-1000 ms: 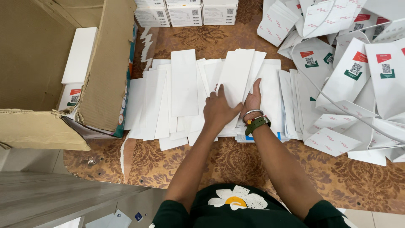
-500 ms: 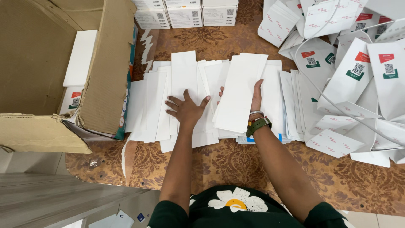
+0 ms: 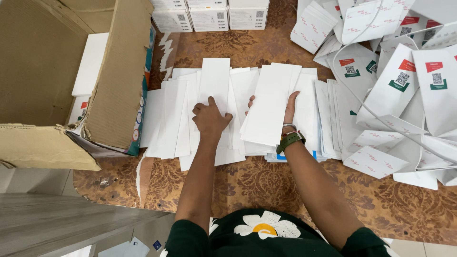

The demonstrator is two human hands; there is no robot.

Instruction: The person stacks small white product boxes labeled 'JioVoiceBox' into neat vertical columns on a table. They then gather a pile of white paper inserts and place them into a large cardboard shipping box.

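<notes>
The left hand lies fingers curled on a long white sheet atop the spread of sheets, while the right hand grips a raised sheet just beside it

Brown patterned table carries a spread of flat white sheets, white bags, small boxes, a cardboard box.

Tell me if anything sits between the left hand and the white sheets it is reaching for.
Nothing visible does. The left hand already rests flat on a long white sheet in the spread of white sheets on the table. The right hand holds another long white sheet just beside it.
</notes>
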